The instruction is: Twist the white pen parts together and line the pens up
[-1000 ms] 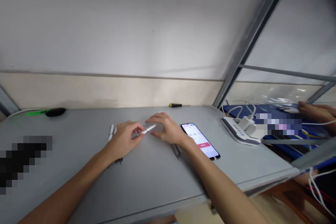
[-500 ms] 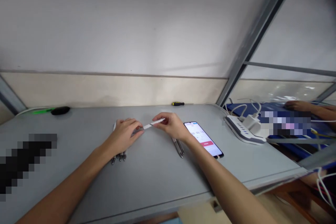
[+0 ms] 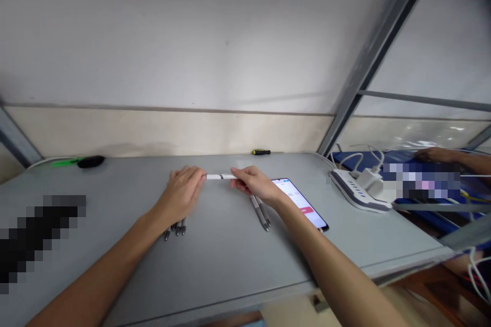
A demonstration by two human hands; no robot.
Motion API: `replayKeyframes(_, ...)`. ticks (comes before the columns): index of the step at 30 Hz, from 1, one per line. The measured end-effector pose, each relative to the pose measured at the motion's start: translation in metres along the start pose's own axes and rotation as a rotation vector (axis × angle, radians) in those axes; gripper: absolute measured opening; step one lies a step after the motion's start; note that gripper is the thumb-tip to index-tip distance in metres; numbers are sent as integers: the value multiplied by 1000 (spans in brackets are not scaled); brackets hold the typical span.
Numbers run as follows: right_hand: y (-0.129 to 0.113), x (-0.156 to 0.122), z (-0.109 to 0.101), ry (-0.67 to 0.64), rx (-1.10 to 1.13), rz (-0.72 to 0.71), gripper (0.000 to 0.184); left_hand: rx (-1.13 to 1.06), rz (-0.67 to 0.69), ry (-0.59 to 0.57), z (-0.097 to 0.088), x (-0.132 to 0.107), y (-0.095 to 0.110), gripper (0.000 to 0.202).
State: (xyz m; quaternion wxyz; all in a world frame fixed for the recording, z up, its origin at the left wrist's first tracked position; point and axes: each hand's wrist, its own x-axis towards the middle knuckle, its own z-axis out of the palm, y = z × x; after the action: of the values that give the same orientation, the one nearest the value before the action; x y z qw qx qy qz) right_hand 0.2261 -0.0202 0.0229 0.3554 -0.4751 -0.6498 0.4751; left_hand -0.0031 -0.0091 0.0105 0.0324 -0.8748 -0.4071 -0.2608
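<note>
A white pen [image 3: 220,177] is held level between both hands, just above the grey table [image 3: 222,260]. My left hand [image 3: 183,193] pinches its left end with curled fingers. My right hand [image 3: 256,183] is closed round its right end. Several grey pens [image 3: 175,227] lie on the table under my left wrist. Two more grey pens [image 3: 261,212] lie under my right wrist. Right of those, a phone [image 3: 303,204] with a lit screen lies flat.
A white power strip [image 3: 358,190] with a plugged charger and cables sits at the right. A small yellow-and-black screwdriver [image 3: 261,152] and a black object [image 3: 90,161] lie by the back wall. Another person's hand [image 3: 435,154] rests on the neighbouring bench at far right.
The pen went from tilted to level, and both hands lifted slightly and drew a little apart along it. The person's hand at far right shifted left.
</note>
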Motion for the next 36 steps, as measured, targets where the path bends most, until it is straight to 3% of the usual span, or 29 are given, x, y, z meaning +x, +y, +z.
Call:
replayKeyframes(4,0,0,1,-58,133,22,48,59,37,11,-6,0,4,27)
replayKeyframes(7,1,-1,2,-57,89,-62,45,63,17,79,-5,0,4,24)
replayKeyframes(11,0,-1,4,42,-106,-236,35,-33,-97,97,2,0,2,23)
replayKeyframes(14,1,1,6,136,-100,-326,27,-86,-119,73,6,1,0,24)
replayKeyframes(20,5,1,5,89,-71,-171,36,-94,-101,47,5,2,1,27)
replayKeyframes(23,4,1,3,109,-50,-226,25,-94,-99,33,4,1,1,29)
replayKeyframes(25,4,0,2,114,-25,-207,30,-91,-119,34,4,2,0,31)
replayKeyframes(28,4,1,1,41,-33,-96,33,-96,-118,28,4,2,0,32)
replayKeyframes(30,4,1,1,1,-4,-100,31,-104,-103,25,4,2,0,33)
replayKeyframes(32,5,1,0,20,70,-151,19,-115,-96,28,4,2,0,33)
replayKeyframes(34,5,1,-1,63,124,-143,32,-121,-94,31,4,1,0,32)
replayKeyframes(36,6,2,-1,54,109,-55,30,-121,-90,32,5,1,0,32)
